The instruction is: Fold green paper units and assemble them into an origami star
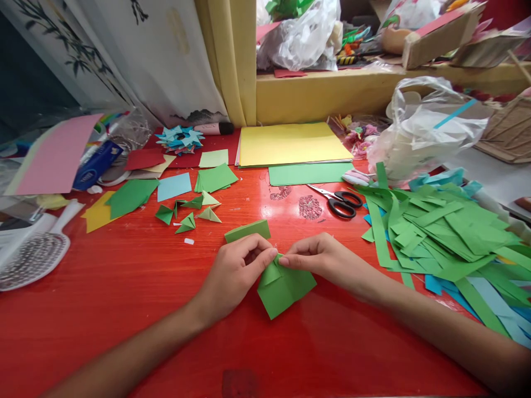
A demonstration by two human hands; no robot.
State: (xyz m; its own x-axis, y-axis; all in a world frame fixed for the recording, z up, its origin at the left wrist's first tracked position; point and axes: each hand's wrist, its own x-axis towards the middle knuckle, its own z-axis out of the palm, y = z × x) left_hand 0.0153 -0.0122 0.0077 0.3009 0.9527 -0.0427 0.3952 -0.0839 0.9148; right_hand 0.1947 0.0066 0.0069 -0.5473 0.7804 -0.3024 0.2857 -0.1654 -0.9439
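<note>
Between my two hands is a green sheet of paper (pixel 286 290), creased, with its upper part folded over. My left hand (pixel 240 265) pinches its top edge between thumb and fingers. Just to the right, my right hand (pixel 309 254) pinches the same edge, the fingertips of both hands close together. Behind my left hand lies a folded green paper strip (pixel 248 231). Several small folded green paper pieces (pixel 186 223) sit beyond it to the left. Black-handled scissors (pixel 342 203) rest on the red table (pixel 186 354), past my right hand.
A large heap of green paper strips (pixel 448 226) covers the right side. Yellow sheets (pixel 290 145) are stacked at the back. A white hairbrush (pixel 37 254) lies at the left, near loose green squares (pixel 215 178). A plastic bag (pixel 431 130) stands at the back right.
</note>
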